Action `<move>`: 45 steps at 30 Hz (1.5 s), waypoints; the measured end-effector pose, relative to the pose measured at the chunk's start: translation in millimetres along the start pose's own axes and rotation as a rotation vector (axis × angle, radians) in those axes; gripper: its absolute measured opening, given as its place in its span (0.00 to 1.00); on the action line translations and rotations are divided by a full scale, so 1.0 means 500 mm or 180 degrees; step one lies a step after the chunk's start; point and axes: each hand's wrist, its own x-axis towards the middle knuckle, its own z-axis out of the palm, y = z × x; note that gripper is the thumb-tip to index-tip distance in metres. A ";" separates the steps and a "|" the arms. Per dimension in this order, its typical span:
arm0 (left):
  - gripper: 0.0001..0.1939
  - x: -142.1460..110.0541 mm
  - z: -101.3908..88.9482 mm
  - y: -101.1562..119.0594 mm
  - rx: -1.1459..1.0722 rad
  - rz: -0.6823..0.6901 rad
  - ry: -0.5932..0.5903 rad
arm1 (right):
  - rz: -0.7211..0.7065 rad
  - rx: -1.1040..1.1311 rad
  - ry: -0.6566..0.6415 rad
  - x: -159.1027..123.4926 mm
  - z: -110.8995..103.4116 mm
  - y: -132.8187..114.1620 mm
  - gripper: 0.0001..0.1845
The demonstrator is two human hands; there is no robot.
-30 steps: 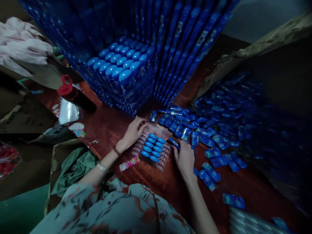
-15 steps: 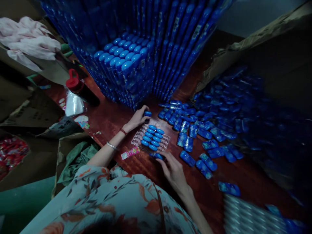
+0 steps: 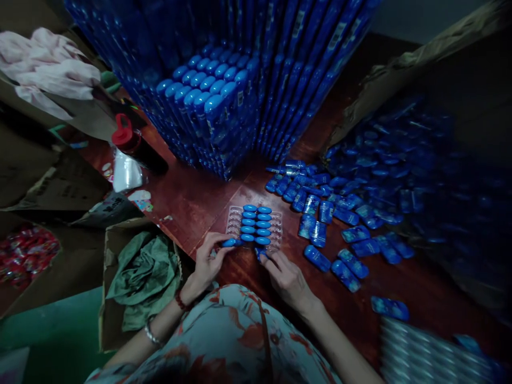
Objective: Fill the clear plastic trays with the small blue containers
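In front of me a clear plastic blister tray [image 3: 276, 224] lies on the table, with two columns of blue oval packs [image 3: 248, 222] standing in its middle cavities. Its outer columns show only clear plastic. My left hand [image 3: 208, 257] pinches a blue pack [image 3: 231, 242] at the tray's near left corner. Opposite it, at the near right edge, my right hand [image 3: 286, 272] has its fingers closed on another blue pack [image 3: 260, 253], partly covered by the fingertips.
Loose blue packs [image 3: 317, 258] spread over the red-brown table [image 3: 180, 200] from a large pile [image 3: 384, 160] at right. Filled trays form a tall stack [image 3: 224, 122] behind. A red-lidded bottle [image 3: 138, 144] stands left; clear trays [image 3: 428, 354] lie front right. A box holds green cloth [image 3: 146, 272].
My left hand has come from the tray's far left side to its near left corner, still with a blue pack. The tray has turned squarer to me. My right hand stays near the front edge.
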 end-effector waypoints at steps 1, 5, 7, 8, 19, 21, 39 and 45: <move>0.08 -0.007 0.007 -0.006 0.0048 0.0263 -0.0124 | 0.0091 0.0054 -0.0083 0.004 -0.002 -0.002 0.13; 0.15 -0.018 0.003 -0.036 0.0566 0.1435 -0.0950 | 0.0315 0.0327 -0.0304 0.019 -0.010 0.000 0.13; 0.16 -0.022 -0.010 -0.044 0.0841 0.1831 -0.1201 | 0.0314 0.0424 -0.0337 0.020 -0.012 0.003 0.13; 0.16 -0.025 -0.017 -0.046 0.0938 0.1944 -0.1249 | 0.0302 0.0435 -0.0336 0.019 -0.012 0.003 0.13; 0.14 -0.021 -0.008 -0.010 0.1434 0.1886 -0.1662 | 0.0747 0.0236 -0.0774 0.035 -0.018 -0.018 0.14; 0.14 0.000 -0.008 0.000 0.1535 0.1698 -0.1814 | 0.0798 -0.0046 -0.0911 0.042 -0.013 -0.033 0.16; 0.13 0.046 -0.010 -0.007 0.1349 0.1850 -0.1425 | 0.2062 -0.0911 0.0506 -0.017 -0.054 0.098 0.17; 0.12 0.213 0.059 0.005 0.0460 0.0591 -0.0875 | 0.2518 -0.1251 -0.0546 0.011 -0.061 0.199 0.26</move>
